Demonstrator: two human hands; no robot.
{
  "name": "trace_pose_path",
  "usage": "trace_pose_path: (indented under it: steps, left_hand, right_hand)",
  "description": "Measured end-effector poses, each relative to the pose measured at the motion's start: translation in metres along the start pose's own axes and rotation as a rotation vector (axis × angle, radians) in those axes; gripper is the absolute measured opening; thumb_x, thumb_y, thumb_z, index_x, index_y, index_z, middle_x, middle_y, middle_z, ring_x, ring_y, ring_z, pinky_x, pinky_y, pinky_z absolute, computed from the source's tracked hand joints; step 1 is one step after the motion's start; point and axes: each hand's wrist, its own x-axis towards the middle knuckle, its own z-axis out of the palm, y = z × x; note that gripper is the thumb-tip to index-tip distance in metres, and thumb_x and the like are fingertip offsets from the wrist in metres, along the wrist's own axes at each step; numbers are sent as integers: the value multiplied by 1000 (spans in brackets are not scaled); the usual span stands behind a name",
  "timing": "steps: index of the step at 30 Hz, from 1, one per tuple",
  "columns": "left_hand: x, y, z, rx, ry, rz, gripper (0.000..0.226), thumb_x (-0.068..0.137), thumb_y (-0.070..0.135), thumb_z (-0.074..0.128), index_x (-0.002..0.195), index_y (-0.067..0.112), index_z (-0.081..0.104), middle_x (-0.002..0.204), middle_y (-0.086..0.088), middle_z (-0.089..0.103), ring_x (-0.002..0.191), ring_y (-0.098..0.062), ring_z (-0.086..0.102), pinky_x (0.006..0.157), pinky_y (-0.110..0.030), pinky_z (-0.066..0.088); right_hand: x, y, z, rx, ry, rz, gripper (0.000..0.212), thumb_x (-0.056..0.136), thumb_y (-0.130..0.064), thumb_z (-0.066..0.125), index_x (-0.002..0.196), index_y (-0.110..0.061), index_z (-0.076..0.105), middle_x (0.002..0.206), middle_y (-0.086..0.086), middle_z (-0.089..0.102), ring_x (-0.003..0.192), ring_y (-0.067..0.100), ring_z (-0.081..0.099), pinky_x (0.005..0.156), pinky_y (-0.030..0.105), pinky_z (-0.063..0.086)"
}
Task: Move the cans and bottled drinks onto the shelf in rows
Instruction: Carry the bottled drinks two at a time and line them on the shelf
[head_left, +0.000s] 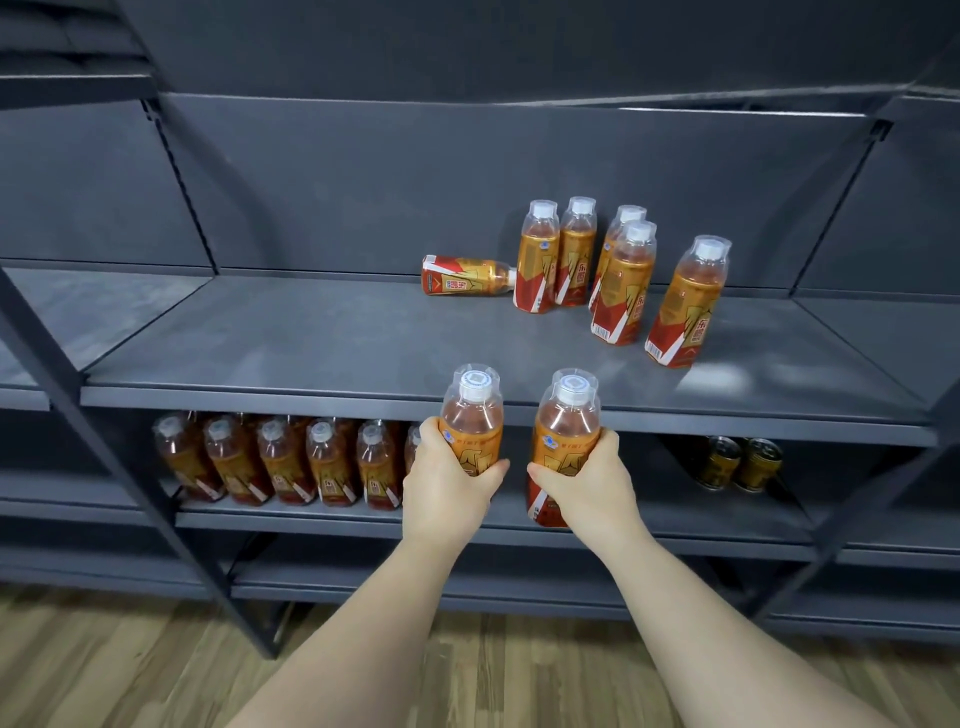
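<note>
Left hand clamps fingers round left bottle, right hand round right bottle, both upright with caps above the fingers, likely ready to stand on the shelf just beyond them.

We grip a bottle in each hand: left hand round the left bottle, right hand round the right bottle, both upright at the upper shelf's front edge. Near its back right stand five bottles, with a toppled bottle beside them. The lower shelf carries a row of bottles at left and two cans at right.
</note>
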Motion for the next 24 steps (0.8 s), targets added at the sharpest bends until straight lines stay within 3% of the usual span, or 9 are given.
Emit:
trace_pose_path:
  steps: [5, 9, 12, 18, 21, 24]
  left_hand:
    - [1, -21, 14, -22, -27, 6, 67, 75, 45, 82, 114, 37, 28, 107, 15, 52, 94, -9, 57, 76, -23, 48]
    - [-2, -55, 41, -30, -30, 2, 65, 74, 48, 81, 115, 37, 31, 105, 16, 55, 95, -9, 58, 84, -31, 53]
    - [-2, -85, 65, -42, -74, -17, 63, 76, 43, 81, 120, 33, 37, 105, 16, 56, 97, -10, 60, 82, -28, 52]
    - [22, -136, 113, -115, -122, -24, 62, 77, 38, 82, 113, 41, 32, 100, 21, 53, 91, -4, 56, 78, -21, 45]
    - [41, -149, 135, -144, -104, -2, 61, 77, 36, 82, 114, 37, 34, 104, 18, 56, 94, -5, 58, 77, -20, 44]
    - [65, -160, 156, -123, -74, 23, 58, 77, 37, 82, 112, 32, 35, 106, 12, 58, 94, -10, 59, 78, -23, 45]
  right_hand:
    - [5, 18, 12, -2, -8, 6, 69, 78, -34, 84, 126, -26, 35, 113, -10, 50, 102, 9, 52, 87, 31, 49]
    - [9, 52, 30, 11, -50, 6, 67, 77, -32, 85, 120, -30, 33, 108, -12, 52, 99, 9, 56, 81, 26, 49]
    - [17, 83, 49, -1, -73, 22, 67, 77, -31, 85, 119, -31, 34, 106, -13, 52, 96, 9, 57, 77, 24, 48]
    - [59, 136, 88, 14, -67, 24, 64, 75, -32, 85, 116, -30, 36, 104, -13, 55, 94, 8, 59, 80, 30, 51]
    - [88, 156, 105, 27, -27, -1, 62, 74, -35, 84, 115, -28, 38, 105, -8, 59, 97, 13, 62, 85, 37, 54]
    - [113, 172, 119, 42, 5, -38, 58, 76, -34, 83, 114, -25, 40, 104, -6, 60, 95, 13, 62, 83, 36, 54]
